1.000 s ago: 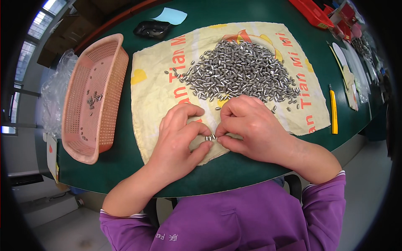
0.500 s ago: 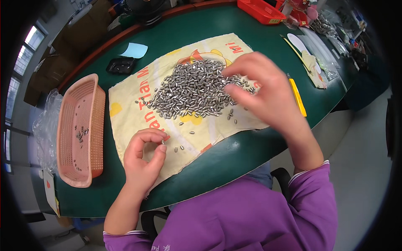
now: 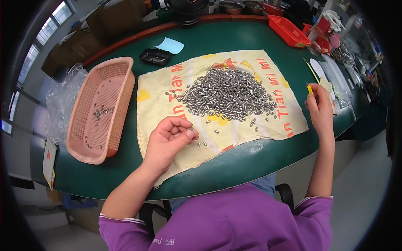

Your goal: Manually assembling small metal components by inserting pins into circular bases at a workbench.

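A heap of small silvery barrel-shaped metal pieces (image 3: 228, 94) lies on a cream printed cloth (image 3: 155, 115), with several strays near its front edge. At the cloth's near left, my left hand (image 3: 167, 142) is closed in a pinch on one small metal piece (image 3: 191, 129); the fingertips partly cover it. My right hand (image 3: 321, 111) is beyond the cloth's right edge, closed around a yellow utility knife (image 3: 310, 90). Only the knife's end shows above the fingers. A pink perforated basket (image 3: 123, 111) stands left of the cloth, with some metal pieces on its bottom.
Behind the cloth are a black plastic tray (image 3: 155, 57) and a light blue paper (image 3: 171, 45). A red tray (image 3: 289, 32) sits at the far right, near clear plastic bags (image 3: 341, 83). Crumpled clear plastic (image 3: 63, 100) lies left of the basket.
My right hand has moved from above the heap to the right and taken hold of the utility knife. My left hand keeps its pinch, its fingers more curled. The whole view has shifted.
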Demonstrator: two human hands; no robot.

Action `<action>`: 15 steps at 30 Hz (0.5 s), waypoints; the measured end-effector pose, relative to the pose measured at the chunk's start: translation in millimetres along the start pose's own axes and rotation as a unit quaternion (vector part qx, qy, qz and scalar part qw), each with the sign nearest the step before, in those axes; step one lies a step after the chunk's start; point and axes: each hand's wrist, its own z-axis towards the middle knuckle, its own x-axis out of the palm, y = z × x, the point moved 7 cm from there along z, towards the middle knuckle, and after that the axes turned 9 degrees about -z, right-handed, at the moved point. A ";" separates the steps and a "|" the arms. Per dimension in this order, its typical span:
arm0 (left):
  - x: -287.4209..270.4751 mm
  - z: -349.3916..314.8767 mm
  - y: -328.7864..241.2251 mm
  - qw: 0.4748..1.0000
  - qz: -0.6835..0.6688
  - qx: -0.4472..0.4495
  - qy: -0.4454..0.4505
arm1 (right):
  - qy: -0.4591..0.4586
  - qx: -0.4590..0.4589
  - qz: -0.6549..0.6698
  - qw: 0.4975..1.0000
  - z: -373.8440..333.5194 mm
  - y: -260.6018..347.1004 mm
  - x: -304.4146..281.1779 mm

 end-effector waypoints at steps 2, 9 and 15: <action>-4.8 -4.1 1.2 1.000 -0.005 -0.022 -0.014 | 0.038 -0.158 0.102 0.982 -11.9 81.6 10.8; -0.6 -5.1 0.5 0.998 -0.049 -0.045 0.001 | 0.313 -0.362 0.228 0.848 -70.9 225.3 69.1; -5.0 -4.1 2.1 0.997 -0.057 -0.044 0.003 | 0.342 -0.309 0.310 0.832 -76.8 218.1 97.2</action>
